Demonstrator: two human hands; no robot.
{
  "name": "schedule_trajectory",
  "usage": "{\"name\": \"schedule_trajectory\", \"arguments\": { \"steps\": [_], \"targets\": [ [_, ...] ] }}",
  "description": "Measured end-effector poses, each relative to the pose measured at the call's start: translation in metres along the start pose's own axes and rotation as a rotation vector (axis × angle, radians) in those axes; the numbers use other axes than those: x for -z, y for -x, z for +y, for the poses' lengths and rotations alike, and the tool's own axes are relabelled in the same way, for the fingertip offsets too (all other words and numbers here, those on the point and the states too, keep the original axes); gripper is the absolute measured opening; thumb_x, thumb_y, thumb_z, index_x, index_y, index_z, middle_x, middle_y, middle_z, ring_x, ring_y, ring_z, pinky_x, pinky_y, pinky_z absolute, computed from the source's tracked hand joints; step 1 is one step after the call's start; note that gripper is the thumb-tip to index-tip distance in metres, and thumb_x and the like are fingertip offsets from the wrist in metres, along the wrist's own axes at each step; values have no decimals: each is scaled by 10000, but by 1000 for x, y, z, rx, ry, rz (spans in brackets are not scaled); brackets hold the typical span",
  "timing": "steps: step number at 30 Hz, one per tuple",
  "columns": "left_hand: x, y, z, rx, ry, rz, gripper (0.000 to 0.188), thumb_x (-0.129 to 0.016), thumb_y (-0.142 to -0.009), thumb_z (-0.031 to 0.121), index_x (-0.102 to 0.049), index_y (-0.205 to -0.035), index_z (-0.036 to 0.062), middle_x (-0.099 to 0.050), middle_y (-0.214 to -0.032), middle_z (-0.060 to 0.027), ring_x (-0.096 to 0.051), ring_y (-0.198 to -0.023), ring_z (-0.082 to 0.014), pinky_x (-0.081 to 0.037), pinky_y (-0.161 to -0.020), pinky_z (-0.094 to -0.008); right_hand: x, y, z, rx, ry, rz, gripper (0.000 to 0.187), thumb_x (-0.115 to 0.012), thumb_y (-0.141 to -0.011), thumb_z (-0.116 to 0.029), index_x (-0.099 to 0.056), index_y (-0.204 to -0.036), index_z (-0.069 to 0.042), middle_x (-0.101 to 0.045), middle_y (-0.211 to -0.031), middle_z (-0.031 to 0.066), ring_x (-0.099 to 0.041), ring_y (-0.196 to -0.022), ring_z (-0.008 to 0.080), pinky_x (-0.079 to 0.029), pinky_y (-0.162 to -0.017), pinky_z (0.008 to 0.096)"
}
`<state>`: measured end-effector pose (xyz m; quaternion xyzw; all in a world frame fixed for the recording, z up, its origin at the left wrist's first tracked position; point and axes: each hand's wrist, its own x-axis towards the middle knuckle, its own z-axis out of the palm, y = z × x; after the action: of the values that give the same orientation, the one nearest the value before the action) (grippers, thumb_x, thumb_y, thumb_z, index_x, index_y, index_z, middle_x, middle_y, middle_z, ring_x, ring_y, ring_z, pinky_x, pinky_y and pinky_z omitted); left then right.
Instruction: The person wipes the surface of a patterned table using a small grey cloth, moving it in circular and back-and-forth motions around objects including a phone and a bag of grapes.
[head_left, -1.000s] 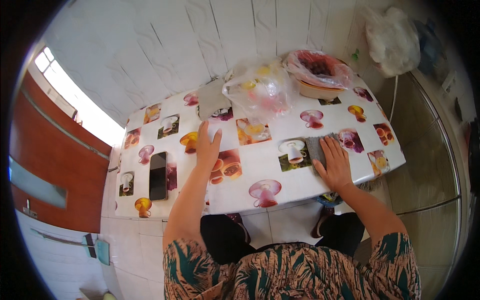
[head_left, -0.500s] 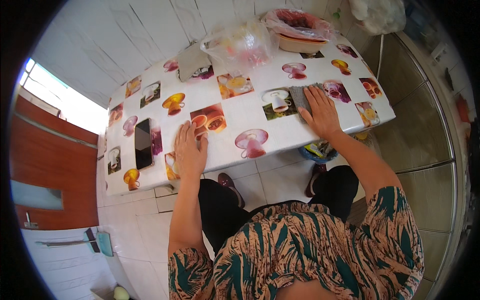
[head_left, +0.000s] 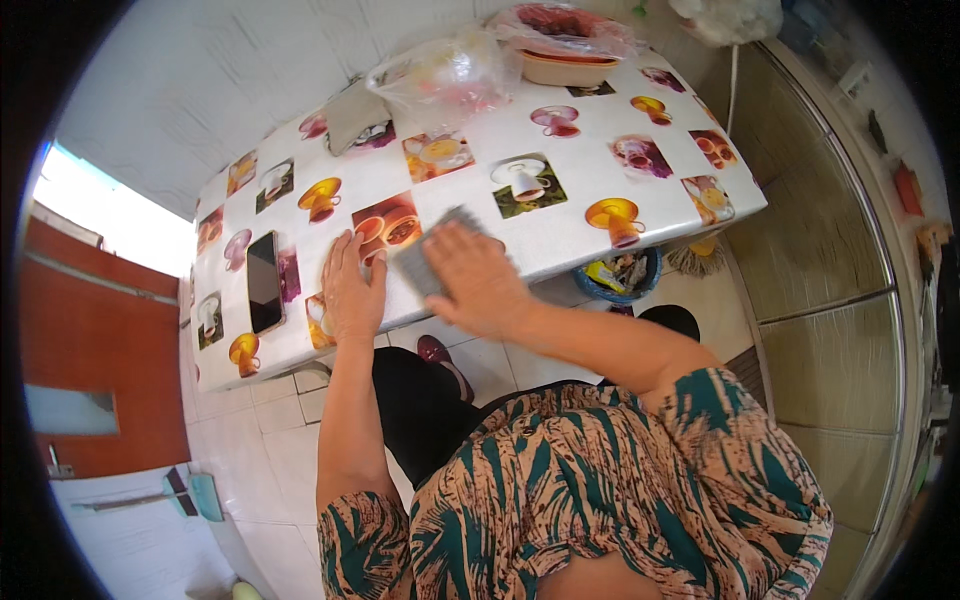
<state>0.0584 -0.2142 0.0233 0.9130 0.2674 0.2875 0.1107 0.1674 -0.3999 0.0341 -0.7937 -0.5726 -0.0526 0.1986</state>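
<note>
My right hand presses a grey cloth down on the tablecloth near the table's front edge; hand and cloth are slightly blurred. The cloth shows beyond the fingers and at their left side, while the palm hides the rest. Just left of it, my left hand lies flat on the tablecloth with its fingers stretched, holding nothing. Further left rests a dark-screened smartphone. The tablecloth is white, printed with cups and saucers.
Along the wall stand a clear plastic bag and a beige basin covered in plastic. A folded grey cloth lies beside the bag. Below the front edge is a blue waste bin. At far left is a brown door.
My right hand has slid the grey cloth left across the table, close to my left hand. The left hand stays flat on the table. The whole view has shifted slightly.
</note>
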Motion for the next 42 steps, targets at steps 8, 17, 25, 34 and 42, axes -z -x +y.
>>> {"name": "schedule_trajectory", "arguments": {
  "steps": [8, 17, 25, 34, 42],
  "targets": [
    [1, 0, 6, 51, -33, -76, 443, -568, -942, 287, -539, -1312, 46, -493, -1408, -144, -405, -1341, -317, -304, -1118, -422, 26, 33, 43, -54, -7, 31, 649, -522, -928, -431, -397, -1423, -30, -340, -1507, 175, -310, -1403, 315, -250, -1147, 436],
    [2, 0, 14, 78, -22, -87, 441, -579, -937, 265, -530, -1323, 58, -488, -1416, -141, -404, -1342, -321, -304, -1120, -426, 96, 126, 226, -470, 328, 258, 625, -466, -951, -469, -424, -1423, -63, -409, -1471, 161, -350, -1387, 299, -279, -1133, 442],
    [2, -1, 12, 77, -18, -109, 438, -563, -947, 259, -531, -1329, 46, -492, -1415, -146, -414, -1343, -323, -300, -1117, -434, 129, 160, 298, -814, 392, 219, 656, -374, -973, -517, -379, -1462, -79, -343, -1524, 143, -287, -1425, 279, -209, -1162, 412],
    [0, -3, 11, 55, -34, -106, 420, -573, -938, 224, -542, -1317, 47, -497, -1409, -162, -426, -1331, -344, -313, -1108, -446, 151, 177, 350, -1074, 428, 195, 686, -346, -968, -546, -335, -1489, -99, -287, -1559, 112, -225, -1454, 271, -178, -1173, 425],
    [6, -6, 16, 56, -80, -128, 423, -565, -926, 193, -523, -1319, 42, -496, -1406, -169, -421, -1330, -359, -308, -1111, -451, 156, 147, 397, -1210, 495, 104, 744, -352, -952, -563, -300, -1497, -60, -259, -1566, 135, -210, -1456, 300, -174, -1172, 448]
  ]
}}
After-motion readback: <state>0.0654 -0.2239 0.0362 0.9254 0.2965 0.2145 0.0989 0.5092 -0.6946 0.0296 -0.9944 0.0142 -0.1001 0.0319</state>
